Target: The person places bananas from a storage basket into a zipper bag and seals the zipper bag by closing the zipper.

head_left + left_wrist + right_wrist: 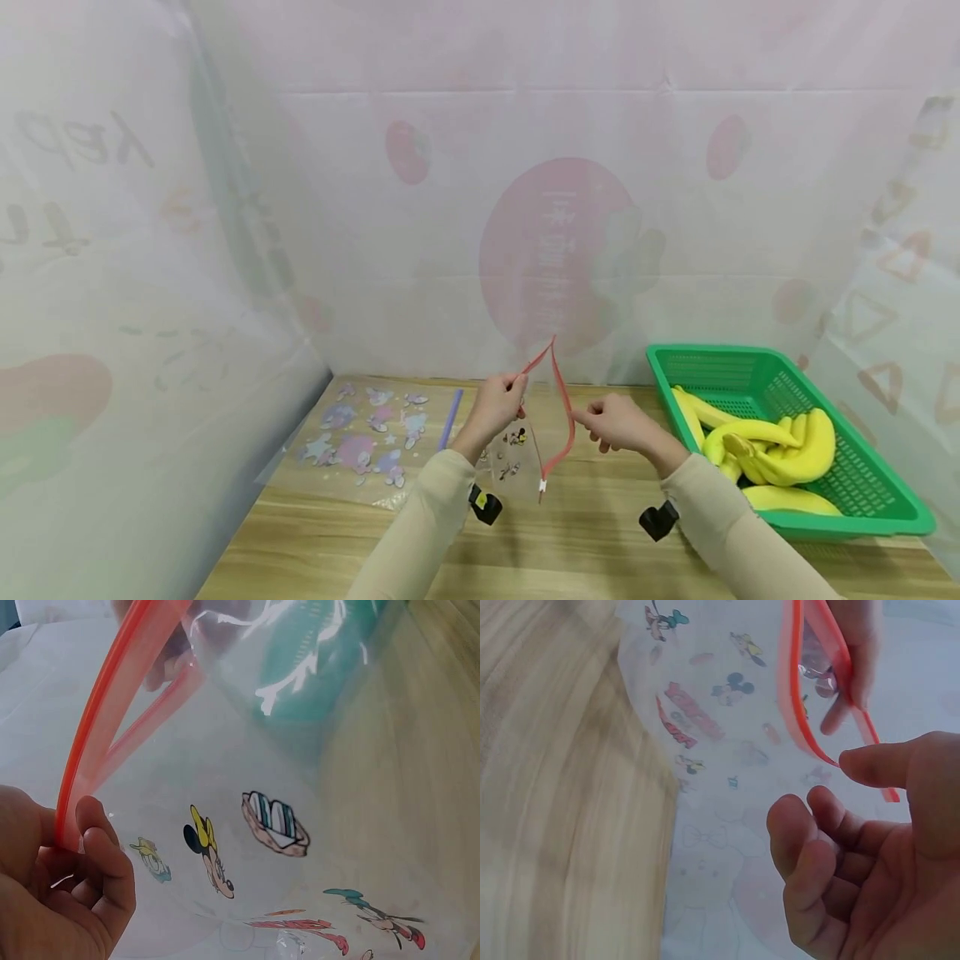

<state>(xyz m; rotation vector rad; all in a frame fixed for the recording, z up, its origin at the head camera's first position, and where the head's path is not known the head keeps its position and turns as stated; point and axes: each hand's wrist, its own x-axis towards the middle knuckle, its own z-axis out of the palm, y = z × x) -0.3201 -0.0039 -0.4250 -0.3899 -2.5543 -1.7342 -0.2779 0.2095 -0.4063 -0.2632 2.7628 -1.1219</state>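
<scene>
A clear zip bag (206,859) printed with cartoon figures hangs upright between my hands, its mouth spread apart. The red zip strip (572,421) runs round the opening, and a white slider (543,485) sits at its near end. My left hand (495,406) pinches the strip on the left side between thumb and curled fingers. On the other side, my right hand (618,422) has its thumb tip at the strip's edge. The right hand's fingers (810,881) are loosely bent and apart from the thumb, with nothing between them.
At the right stands a green basket (892,492) with several yellow bananas (813,450). Flat on the wooden table (585,542) at the left lies another clear bag (352,450) with pastel prints and a purple slider bar (452,418). Printed sheets wall the back and sides.
</scene>
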